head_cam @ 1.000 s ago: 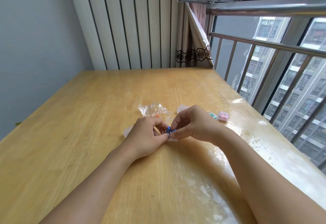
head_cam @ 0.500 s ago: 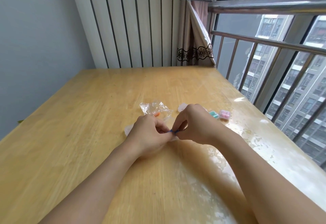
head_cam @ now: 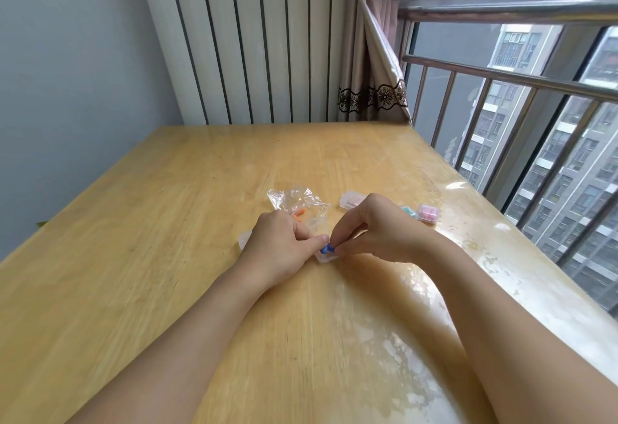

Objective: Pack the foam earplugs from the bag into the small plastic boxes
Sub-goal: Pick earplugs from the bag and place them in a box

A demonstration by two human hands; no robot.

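— What's nearest to us?

— Two bare forearms reaching out over the wooden table (head_cam: 140,256), hands meeting at its middle. The left hand (head_cam: 277,249) has its fingers curled, thumb tip right up against the blue earplug (head_cam: 325,249). The right hand (head_cam: 371,229) comes in from the other side, fingertips (head_cam: 339,251) pinching that same plug.

— So both are on it?

— Both pinching it, yes. And it sits just over a small clear box (head_cam: 326,258) lying on the table beneath the fingertips. Whether the plug is already inside the box, I cannot tell from here.

— Anything under the left hand?

— A bit of pale plastic, another clear box (head_cam: 244,239), peeks out at its left edge.

— And beyond the hands?

— The crumpled clear bag (head_cam: 294,201), just behind the left knuckles, with orange earplugs (head_cam: 298,213) showing inside. To its right a pale pink box (head_cam: 351,199), partly behind the right hand. Further right, near the window edge, a teal-filled box (head_cam: 408,212) and a pink-filled box (head_cam: 428,213) side by side.

— Further still?

— White panelled wall (head_cam: 254,39), a curtain (head_cam: 371,89) with a dark lace band in the corner, and a metal railing (head_cam: 501,79) along the right.
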